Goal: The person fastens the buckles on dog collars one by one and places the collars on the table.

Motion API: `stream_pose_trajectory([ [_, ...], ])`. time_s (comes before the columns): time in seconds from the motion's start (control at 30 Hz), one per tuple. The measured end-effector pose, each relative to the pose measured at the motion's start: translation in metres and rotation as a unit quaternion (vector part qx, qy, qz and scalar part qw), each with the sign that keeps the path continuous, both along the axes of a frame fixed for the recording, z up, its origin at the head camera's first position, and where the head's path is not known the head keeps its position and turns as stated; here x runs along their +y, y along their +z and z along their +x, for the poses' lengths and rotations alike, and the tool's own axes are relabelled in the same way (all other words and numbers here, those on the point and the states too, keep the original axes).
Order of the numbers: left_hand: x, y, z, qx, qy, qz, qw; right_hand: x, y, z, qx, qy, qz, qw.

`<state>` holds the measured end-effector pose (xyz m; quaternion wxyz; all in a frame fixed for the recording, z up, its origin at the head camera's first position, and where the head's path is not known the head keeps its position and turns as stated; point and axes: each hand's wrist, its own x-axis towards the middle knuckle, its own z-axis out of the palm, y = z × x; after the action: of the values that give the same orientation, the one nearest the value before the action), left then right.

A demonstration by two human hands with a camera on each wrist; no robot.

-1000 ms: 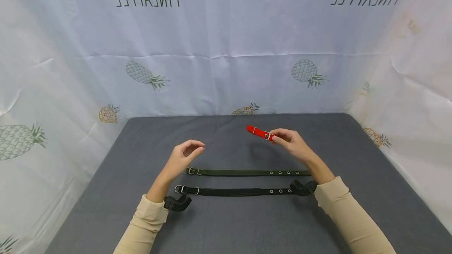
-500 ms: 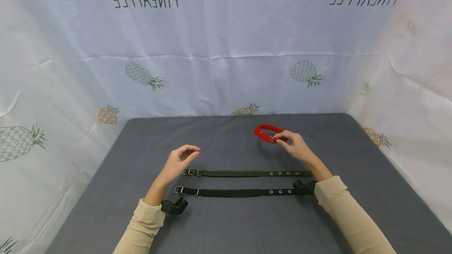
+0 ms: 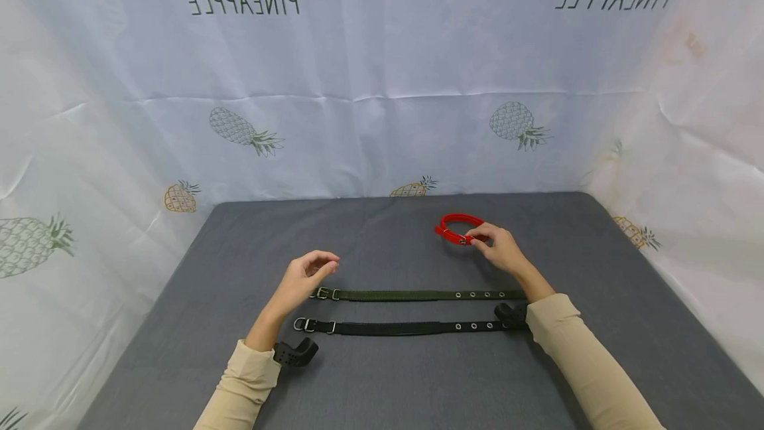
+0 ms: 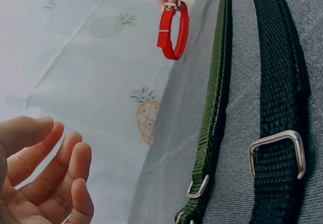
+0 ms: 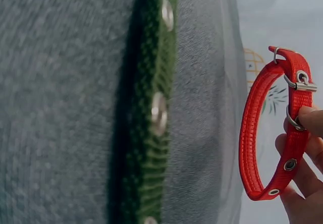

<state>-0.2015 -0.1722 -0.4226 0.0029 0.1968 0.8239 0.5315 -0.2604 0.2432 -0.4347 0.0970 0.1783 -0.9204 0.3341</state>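
A red collar (image 3: 455, 236), buckled into a loop, is pinched near its metal buckle by my right hand (image 3: 500, 251), toward the back right of the table. In the right wrist view the thumb and fingers hold the red band beside the buckle (image 5: 306, 87) and ring. My left hand (image 3: 304, 281) is held over the left end of the green collar (image 3: 388, 295), fingers loosely bent with nothing between them. Nearer to me, a black collar (image 3: 388, 328) lies stretched flat, parallel to the green one. The right wrist's black mount overlaps the black collar's right end.
The collars lie on a grey cloth-covered table (image 3: 382, 383). White curtains (image 3: 370, 52) with pineapple prints rise behind it and at both sides. A black wrist mount (image 3: 296, 353) sits under the left wrist.
The red collar has turned in my right hand from edge-on to showing its round loop, and has come slightly lower and to the right. My left hand has shifted slightly left and down.
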Motion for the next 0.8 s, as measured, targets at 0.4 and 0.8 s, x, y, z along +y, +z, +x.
stream_pose_trajectory([
  [0.4,0.0,-0.003,-0.002,0.008,0.003,-0.008,0.9999,-0.002,-0.009,-0.008,0.018,-0.012,0.039,0.999],
  [0.8,0.0,-0.005,-0.004,-0.001,0.003,-0.009,1.0,-0.009,-0.012,-0.007,-0.059,-0.043,0.043,0.996],
])
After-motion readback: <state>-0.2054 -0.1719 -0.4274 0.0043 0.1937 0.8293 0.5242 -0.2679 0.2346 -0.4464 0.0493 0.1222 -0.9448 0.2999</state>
